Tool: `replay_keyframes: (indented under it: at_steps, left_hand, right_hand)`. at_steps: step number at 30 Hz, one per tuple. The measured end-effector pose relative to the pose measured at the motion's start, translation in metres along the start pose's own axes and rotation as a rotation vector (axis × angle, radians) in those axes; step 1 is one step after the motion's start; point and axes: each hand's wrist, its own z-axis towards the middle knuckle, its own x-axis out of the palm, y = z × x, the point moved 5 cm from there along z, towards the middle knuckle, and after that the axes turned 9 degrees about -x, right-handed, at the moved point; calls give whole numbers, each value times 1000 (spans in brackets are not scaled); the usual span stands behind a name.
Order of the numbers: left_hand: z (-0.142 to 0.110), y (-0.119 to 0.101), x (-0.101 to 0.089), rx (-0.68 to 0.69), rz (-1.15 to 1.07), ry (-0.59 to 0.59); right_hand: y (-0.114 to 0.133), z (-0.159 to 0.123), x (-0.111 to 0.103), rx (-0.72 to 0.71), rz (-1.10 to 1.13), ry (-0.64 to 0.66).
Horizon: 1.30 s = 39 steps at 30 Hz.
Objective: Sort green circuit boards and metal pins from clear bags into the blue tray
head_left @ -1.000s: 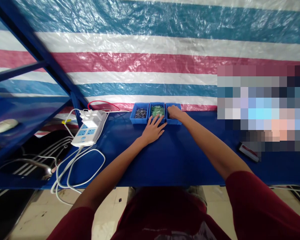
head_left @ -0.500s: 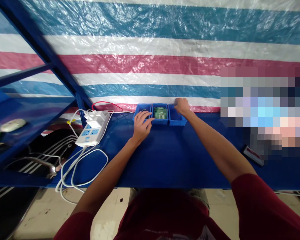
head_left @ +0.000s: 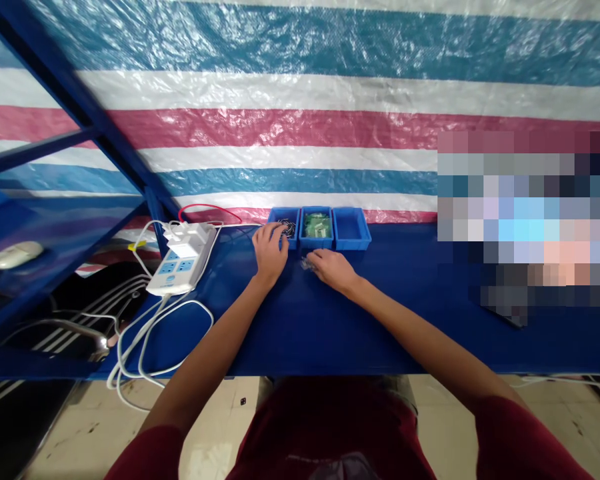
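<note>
My left hand (head_left: pixel 270 253) rests at the near left side of the left blue bin (head_left: pixel 292 244), its fingers curved over the rim and thumb apart. Small dark and silvery pieces (head_left: pixel 289 228) lie in that bin; nothing shows in the hand. On the table just in front of the bins, my right hand (head_left: pixel 334 268) is closed at the fingertips on a small translucent greyish item (head_left: pixel 307 264), too blurred to name. The middle bin (head_left: pixel 316 245) contains green pieces (head_left: pixel 317 225), perhaps circuit boards. The right bin (head_left: pixel 353 244) shows only its bare blue inside.
A white power strip (head_left: pixel 173 270) with plugged-in white adapters stands on the left, its cables (head_left: pixel 145 340) looping over the table edge. Behind the blue table (head_left: pixel 330 327) hangs a striped plastic sheet (head_left: pixel 300 127). A dark flat object (head_left: pixel 510 316) lies right, beside a pixelated area.
My right hand has come from above the right bin down and left to the table before the bins, with the greyish item. My left hand has shifted slightly left.
</note>
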Motion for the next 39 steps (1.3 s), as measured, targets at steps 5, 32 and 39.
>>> replay_keyframes:
  at_steps: [5,32,39]
  left_hand:
    - [3,7,0,-27,0,-5]
    - [94,-26,92,242,84,1284]
    - [105,-28,100,293,81,1303]
  right_hand:
    - [3,-13,18,-21,-132,50]
    - [-4,-31,33,44,171,79]
    - [-9,-32,7,-15,7,-273]
